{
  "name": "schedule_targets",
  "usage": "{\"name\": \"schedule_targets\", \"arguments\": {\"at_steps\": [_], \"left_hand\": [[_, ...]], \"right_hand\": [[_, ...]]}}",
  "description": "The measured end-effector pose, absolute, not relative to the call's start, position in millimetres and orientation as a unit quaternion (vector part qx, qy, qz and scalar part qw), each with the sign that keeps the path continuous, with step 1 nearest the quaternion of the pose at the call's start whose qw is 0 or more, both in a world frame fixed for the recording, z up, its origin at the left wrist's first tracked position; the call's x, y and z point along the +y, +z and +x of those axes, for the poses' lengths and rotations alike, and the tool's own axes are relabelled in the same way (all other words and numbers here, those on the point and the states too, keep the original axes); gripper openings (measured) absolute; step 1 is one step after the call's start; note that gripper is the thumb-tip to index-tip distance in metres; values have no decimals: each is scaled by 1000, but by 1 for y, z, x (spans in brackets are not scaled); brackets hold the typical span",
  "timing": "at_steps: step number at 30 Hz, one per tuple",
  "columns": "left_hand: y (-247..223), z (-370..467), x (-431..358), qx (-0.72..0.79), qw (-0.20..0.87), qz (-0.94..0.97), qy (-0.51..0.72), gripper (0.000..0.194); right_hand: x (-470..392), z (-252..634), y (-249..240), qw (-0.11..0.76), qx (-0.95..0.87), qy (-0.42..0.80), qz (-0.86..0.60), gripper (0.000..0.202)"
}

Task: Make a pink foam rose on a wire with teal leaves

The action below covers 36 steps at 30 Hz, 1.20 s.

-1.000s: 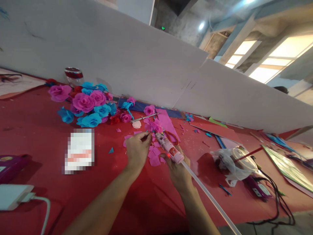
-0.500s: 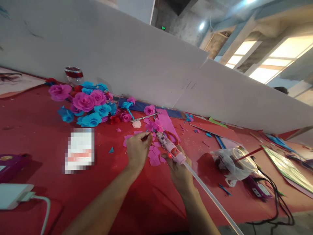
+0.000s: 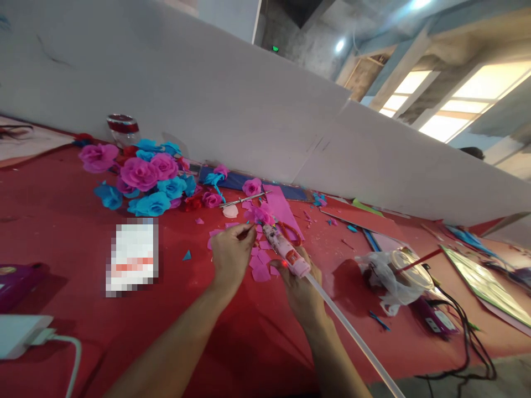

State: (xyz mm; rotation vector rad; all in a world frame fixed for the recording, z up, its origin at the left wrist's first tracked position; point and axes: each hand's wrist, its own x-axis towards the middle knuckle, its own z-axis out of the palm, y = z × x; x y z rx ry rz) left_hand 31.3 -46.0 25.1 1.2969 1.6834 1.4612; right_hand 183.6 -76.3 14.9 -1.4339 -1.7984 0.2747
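Note:
My left hand (image 3: 233, 251) is closed in a pinch by a pink paper flower (image 3: 263, 212) and seems to hold its base, though the fingers hide the grip. My right hand (image 3: 305, 287) is wrapped round a pale pink glue gun (image 3: 288, 251), a small red light glowing on its side. The gun's nozzle end points at the underside of the flower. From its back a long translucent glue stick (image 3: 352, 327) sticks out toward me. Loose pink paper petals (image 3: 261, 272) lie between my hands, and an orange scissor handle (image 3: 295, 235) shows just behind the gun.
A bunch of pink and blue paper flowers (image 3: 141, 174) stands left, before a lidded jar (image 3: 123, 128). Metal tweezers-like tool (image 3: 244, 199) and pink paper strip (image 3: 284, 207) lie ahead. At right are a plastic bag (image 3: 385, 282), a purple power strip (image 3: 435, 316) and black cables (image 3: 467, 337).
The whole view has shifted slightly. My right hand and the glue gun have moved a little left, closer to my left hand. Both hands keep their closed grip.

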Motion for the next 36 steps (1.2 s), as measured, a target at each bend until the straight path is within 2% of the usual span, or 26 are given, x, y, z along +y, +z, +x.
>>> {"name": "schedule_targets", "arguments": {"at_steps": [6, 13, 15, 17, 18, 23, 26, 30, 33, 35, 36], "left_hand": [[25, 30, -45, 623, 293, 469, 553, 23], [14, 30, -33, 477, 467, 313, 675, 22], [16, 29, -31, 394, 530, 277, 698, 20], [20, 27, -31, 308, 583, 247, 710, 21], [22, 26, -31, 272, 599, 235, 716, 22], [28, 21, -28, 166, 598, 200, 758, 26], [26, 18, -25, 151, 590, 189, 770, 28], [25, 13, -23, 153, 609, 166, 760, 27], [27, 9, -25, 124, 653, 146, 732, 23], [28, 8, -26, 123, 669, 143, 719, 23], [28, 8, -27, 131, 671, 144, 715, 23]], "right_hand": [[-84, 185, 23, 443, -691, 114, -559, 22], [-86, 223, 7, 409, -708, 45, -574, 18], [-72, 245, 7, 353, -725, -9, -592, 17], [-54, 268, 10, 332, -731, -27, -596, 16], [-43, 278, 12, 278, -756, -55, -590, 16], [1, 312, 5, 44, -759, -139, -635, 19], [11, 322, -8, -3, -741, -126, -659, 19], [8, 319, -9, 14, -720, -123, -683, 32], [-2, 290, 7, 97, -711, -127, -685, 42], [-11, 257, 19, 301, -722, -25, -623, 30], [-15, 239, 25, 376, -718, 39, -584, 27]]}}
